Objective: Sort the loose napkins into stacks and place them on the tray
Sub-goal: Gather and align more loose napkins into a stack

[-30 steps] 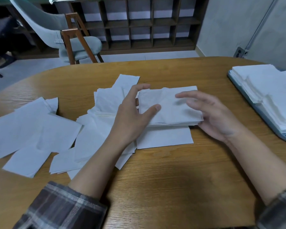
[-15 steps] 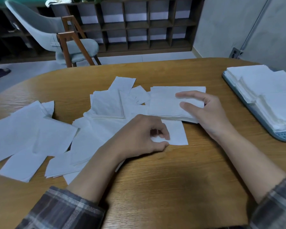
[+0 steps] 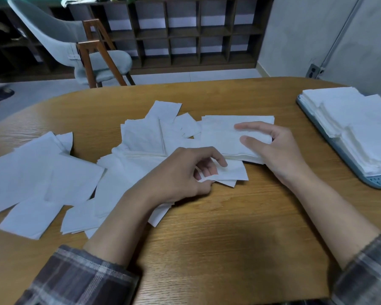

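White napkins lie loose across the wooden table (image 3: 207, 249). A small stack of napkins (image 3: 220, 137) sits in the middle, and my right hand (image 3: 271, 148) rests on its right side with straight fingers and thumb laid over the top. My left hand (image 3: 180, 172) pinches the near edge of a single loose napkin (image 3: 233, 172) just in front of that stack, lifting it slightly. More loose napkins (image 3: 42, 172) spread to the left. A blue-grey tray (image 3: 378, 181) at the right edge holds stacked napkins (image 3: 361, 128).
A grey chair with wooden legs (image 3: 92, 53) stands beyond the table's far edge, with a dark cubby shelf (image 3: 185, 31) behind it. A wall outlet (image 3: 312, 71) is at the right wall. Bare wood shows on the near half of the table.
My left hand came off the stack, moved toward me and pinched a loose napkin, now lifting its edge. My right hand stayed on the stack.
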A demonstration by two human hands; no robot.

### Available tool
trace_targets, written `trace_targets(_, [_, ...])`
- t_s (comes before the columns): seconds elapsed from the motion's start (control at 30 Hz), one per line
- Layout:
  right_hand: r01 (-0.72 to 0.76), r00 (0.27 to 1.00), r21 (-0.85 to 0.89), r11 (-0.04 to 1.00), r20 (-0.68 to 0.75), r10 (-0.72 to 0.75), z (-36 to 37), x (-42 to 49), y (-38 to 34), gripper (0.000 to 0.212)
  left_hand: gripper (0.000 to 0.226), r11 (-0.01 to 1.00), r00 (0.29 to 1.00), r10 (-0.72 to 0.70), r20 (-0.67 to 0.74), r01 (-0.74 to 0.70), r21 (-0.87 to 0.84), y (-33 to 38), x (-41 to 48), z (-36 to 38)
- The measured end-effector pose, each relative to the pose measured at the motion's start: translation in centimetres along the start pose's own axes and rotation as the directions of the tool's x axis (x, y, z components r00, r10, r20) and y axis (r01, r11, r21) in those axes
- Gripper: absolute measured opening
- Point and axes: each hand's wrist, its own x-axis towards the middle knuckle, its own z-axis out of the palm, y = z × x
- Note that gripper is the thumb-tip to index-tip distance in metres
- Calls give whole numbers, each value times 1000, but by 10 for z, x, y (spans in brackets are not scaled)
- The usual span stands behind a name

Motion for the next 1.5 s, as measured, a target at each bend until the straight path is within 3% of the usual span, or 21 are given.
trace_targets(0.17, [28, 1000, 5, 1000, 1, -28, 0, -1, -3, 26, 13, 995, 990, -69, -124, 59, -82, -4, 4, -2])
trace_targets(0.33, [97, 994, 34, 995, -56, -95, 2, -3, -4, 22, 10, 985, 988, -110, -108, 94, -146, -4, 4, -7])
trace_targets(0.43, [147, 988, 71, 987, -51, -144, 1, -3, -6, 17, 10, 985, 989, -66, -129, 44, -168, -3, 4, -8])
trace_targets(0.5, [166, 985, 117, 979, 37, -171, -1, -4, -7, 23, 11, 982, 985, -9, -175, -24, -188, 0, 4, -7])
trace_targets(0.6, [106, 971, 189, 976, 192, -143, 2, -8, -5, 30, 11, 971, 961, 53, -273, -113, -212, 5, 3, -4])
trace_targets(0.7, [35, 977, 261, 965, 194, -87, 7, -10, -5, 18, 12, 963, 926, 62, -373, -153, -222, 5, 4, -2])
trace_targets(0.8, [-28, 987, 335, 942, 161, -28, 4, -8, -3, 24, 29, 971, 900, 3, -436, -107, -214, 2, 5, -4])
trace_targets(0.97, [-59, 954, 414, 909, 291, -71, 3, -8, -6, 40, 36, 941, 842, -108, -529, -84, -327, 0, 7, -10])
trace_targets(1.07, [-53, 947, 379, 924, 313, -74, 7, -9, -7, 50, 34, 946, 831, -126, -541, -64, -318, 1, 8, -7])
trace_targets(1.23, [-36, 957, 349, 937, 282, -68, 11, -11, -12, 49, 34, 959, 825, -117, -552, -51, -280, 3, 8, -1])
trace_targets(1.37, [-20, 962, 382, 924, 259, -86, 12, -10, -13, 55, 46, 996, 756, -43, -653, -16, -85, 4, 9, 4])
trace_targets(1.43, [-70, 961, 533, 843, 261, -86, 9, -10, -16, 64, 56, 979, 773, -152, -616, 31, -203, 7, 8, 1])
trace_targets(1.5, [-119, 964, 614, 780, 259, -57, 6, -9, -18, 71, 54, 878, 859, -290, -422, 64, -474, 11, 6, -3])
